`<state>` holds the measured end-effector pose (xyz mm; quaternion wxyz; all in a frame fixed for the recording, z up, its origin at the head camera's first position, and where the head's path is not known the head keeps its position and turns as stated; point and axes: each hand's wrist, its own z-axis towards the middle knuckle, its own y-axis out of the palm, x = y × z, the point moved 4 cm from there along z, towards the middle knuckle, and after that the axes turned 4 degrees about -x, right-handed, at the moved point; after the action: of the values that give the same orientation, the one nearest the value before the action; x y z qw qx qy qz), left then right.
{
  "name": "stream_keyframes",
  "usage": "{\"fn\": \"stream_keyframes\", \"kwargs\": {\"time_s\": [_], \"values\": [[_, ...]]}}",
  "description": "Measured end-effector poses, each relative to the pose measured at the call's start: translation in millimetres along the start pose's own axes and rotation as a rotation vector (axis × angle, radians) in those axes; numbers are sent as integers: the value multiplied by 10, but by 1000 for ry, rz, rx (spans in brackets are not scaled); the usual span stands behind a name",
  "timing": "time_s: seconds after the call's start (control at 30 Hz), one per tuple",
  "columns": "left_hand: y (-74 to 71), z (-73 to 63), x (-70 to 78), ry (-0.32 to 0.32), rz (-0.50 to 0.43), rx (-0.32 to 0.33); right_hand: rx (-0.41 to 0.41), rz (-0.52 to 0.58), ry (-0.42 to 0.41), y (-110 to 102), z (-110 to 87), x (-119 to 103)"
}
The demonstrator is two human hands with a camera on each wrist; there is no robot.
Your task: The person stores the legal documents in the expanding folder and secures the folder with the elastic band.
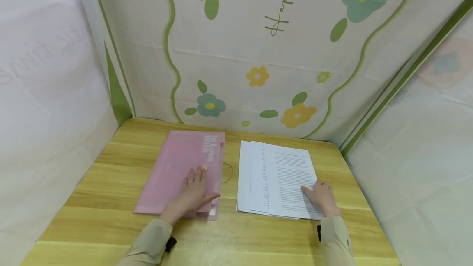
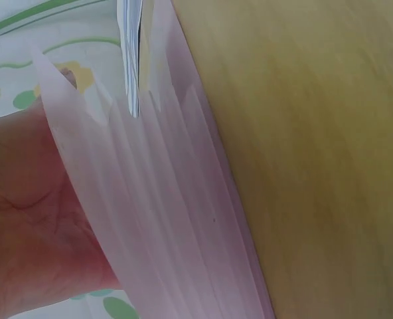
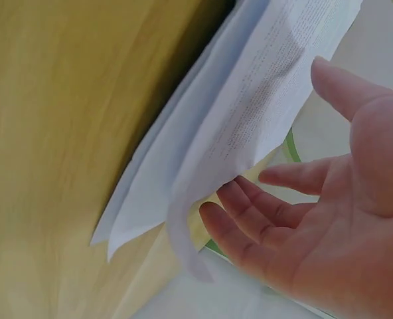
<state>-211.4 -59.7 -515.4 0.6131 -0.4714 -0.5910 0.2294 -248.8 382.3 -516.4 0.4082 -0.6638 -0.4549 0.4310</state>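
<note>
A pink translucent file folder [image 1: 168, 167] with white lettering lies on the left of the table. My left hand [image 1: 194, 190] rests on its cover, fingers spread toward the round button [image 1: 204, 168]. In the left wrist view the folder's pleated edge [image 2: 176, 212] shows beside the palm [image 2: 37, 219], and a wad of pale sheets [image 2: 130, 53] shows at the far end. To the right is a loose stack of printed papers [image 1: 292, 175], its sheets offset. My right hand [image 1: 322, 196] is at the stack's right edge, thumb over the top sheet, fingers loosely bent in the right wrist view.
A thin cord loop [image 1: 229, 172] sticks out at the folder's right side. The wooden table [image 1: 92, 229] is enclosed by white fabric walls [image 1: 229, 52] printed with flowers. Bare wood lies between folder and papers.
</note>
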Motion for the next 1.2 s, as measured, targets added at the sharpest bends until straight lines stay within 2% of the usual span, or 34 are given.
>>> {"fn": "stream_keyframes", "kwargs": {"time_s": [0.33,0.6,0.9,1.2], "values": [[8,-35,100,-33,9,2,9,1,85,-16,10,12],[21,-19,120,-45,20,0,38,15,73,-44,33,22],[17,6,134,-60,0,-38,45,157,115,-60,93,152],[14,20,132,-81,-17,-73,49,265,127,-87,75,164]]}}
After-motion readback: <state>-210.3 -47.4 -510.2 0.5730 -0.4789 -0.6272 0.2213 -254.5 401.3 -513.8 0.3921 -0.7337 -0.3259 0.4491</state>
